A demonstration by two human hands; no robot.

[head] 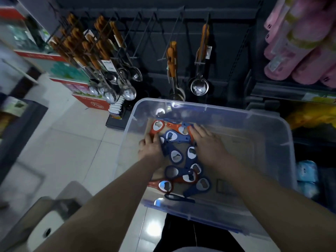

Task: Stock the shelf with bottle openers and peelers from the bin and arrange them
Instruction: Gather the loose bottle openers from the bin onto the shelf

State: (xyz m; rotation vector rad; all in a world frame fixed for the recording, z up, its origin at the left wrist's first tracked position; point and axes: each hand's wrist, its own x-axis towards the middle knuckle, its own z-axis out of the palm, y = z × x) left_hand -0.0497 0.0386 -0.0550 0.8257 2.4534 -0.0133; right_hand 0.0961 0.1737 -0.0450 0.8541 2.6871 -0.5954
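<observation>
Bottle openers (177, 155) lay in a loose heap on the left half of the bin's bottom, blue ones and orange ones crossed over each other. Both my hands were down among them. My left hand (151, 149) sat at the heap's left edge with its fingers bent down onto the pieces. Blur kept me from telling whether they had closed on one. My right hand (205, 142) lay on the far right of the heap, fingers fairly straight and spread, pressing on the openers and gripping nothing.

I judged each opener light and stiff: a flat plastic body with a shiny metal insert at the wide end and a narrow handle. They looked smooth enough to slide over one another, and tangled enough that lifting one could drag its neighbour. The narrow handle seemed the better place to pinch, leaving the wide end free. Nothing about them looked fragile.

I could not pick out any peelers in the heap. Under it lay a sheet of cardboard (241, 142), bare on the right. The clear plastic bin (227, 107) stood just before the dark shelf panel. Above it hung wire hooks (140, 33), several of them bare, between wooden-handled spoons (125, 91) on the left and a ladle (199, 86) nearer the middle.
</observation>
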